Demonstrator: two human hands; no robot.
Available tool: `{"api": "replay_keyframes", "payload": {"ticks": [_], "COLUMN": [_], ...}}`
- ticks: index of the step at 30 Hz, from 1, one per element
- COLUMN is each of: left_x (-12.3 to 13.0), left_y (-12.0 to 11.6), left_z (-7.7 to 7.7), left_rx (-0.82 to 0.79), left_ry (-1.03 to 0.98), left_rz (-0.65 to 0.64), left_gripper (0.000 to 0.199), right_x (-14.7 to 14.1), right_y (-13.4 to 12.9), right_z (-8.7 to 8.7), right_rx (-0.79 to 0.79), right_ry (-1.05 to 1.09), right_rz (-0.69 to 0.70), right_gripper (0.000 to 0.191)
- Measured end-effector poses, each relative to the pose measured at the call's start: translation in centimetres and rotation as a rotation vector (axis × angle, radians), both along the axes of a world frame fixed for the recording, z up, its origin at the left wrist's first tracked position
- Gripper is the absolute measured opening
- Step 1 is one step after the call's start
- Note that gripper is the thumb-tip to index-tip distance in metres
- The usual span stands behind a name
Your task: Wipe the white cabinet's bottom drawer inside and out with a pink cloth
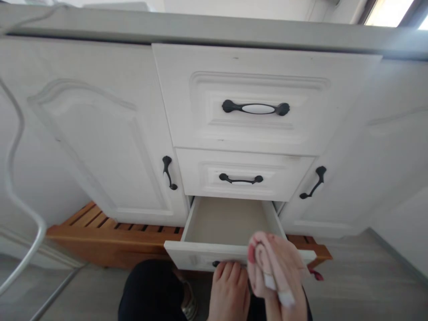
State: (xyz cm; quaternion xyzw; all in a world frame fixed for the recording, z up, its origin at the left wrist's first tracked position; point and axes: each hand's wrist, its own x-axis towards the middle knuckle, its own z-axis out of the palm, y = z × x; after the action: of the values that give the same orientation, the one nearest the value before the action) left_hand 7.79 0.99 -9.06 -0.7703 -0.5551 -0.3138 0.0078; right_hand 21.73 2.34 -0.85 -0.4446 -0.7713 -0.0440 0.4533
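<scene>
The bottom drawer [190, 256] is pulled out, and the part of its inside that shows is bare and pale. My left hand [230, 285] is at its front, fingers curled over the dark drawer handle [216, 264], most of which they hide. Just right of it, my right hand [294, 263] grips a rolled pink towel [262, 267] with white tags hanging from it. The roll is held up over the drawer's right front edge, and its spiral end faces me.
Above are two closed drawers, the top one [207, 133] and the middle one [194, 178]. Cabinet doors with dark handles flank them. A slatted wooden bench [133, 240] stands low behind the drawer. A white cable [16, 196] hangs at left. My dark-clothed knee [150, 290] is below.
</scene>
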Motion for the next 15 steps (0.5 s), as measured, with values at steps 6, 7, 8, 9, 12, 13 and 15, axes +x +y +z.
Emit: {"api": "replay_keyframes", "payload": {"ticks": [6, 7, 8, 9, 12, 13, 15], "left_x": [0.2, 0.1, -0.1, -0.3, -0.7, -0.8, -1.0], "left_y": [-1.2, -1.4, -1.6, -1.8, -3.0, -3.5, -4.7], "left_z": [-0.8, -1.0, -1.4, -2.0, -5.0, -6.1, -8.1], "left_rx": [-0.066, -0.079, -0.068, -0.036, 0.077, 0.094, 0.137], "left_ry": [0.108, 0.130, 0.155, 0.173, 0.194, 0.194, 0.173], "left_rz": [0.262, 0.239, 0.198, 0.151, 0.039, 0.002, -0.088], "left_gripper": [0.044, 0.044, 0.044, 0.042, 0.037, 0.035, 0.031], "right_x": [-10.4, -12.3, -14.1, -15.8, -19.8, -20.6, -21.0], "right_y": [0.2, -0.1, -0.4, -0.6, -1.2, -1.5, -2.4], "right_z": [1.2, 1.3, 1.4, 1.5, 1.3, 0.9, -0.2], "right_rx": [0.089, 0.089, 0.096, 0.109, 0.138, 0.135, 0.118], "right_ry": [-0.243, -0.245, -0.240, -0.236, -0.248, -0.259, -0.225], "right_rz": [0.105, 0.133, 0.155, 0.164, 0.160, 0.159, 0.095], "right_gripper": [0.058, 0.057, 0.055, 0.051, 0.039, 0.037, 0.037]}}
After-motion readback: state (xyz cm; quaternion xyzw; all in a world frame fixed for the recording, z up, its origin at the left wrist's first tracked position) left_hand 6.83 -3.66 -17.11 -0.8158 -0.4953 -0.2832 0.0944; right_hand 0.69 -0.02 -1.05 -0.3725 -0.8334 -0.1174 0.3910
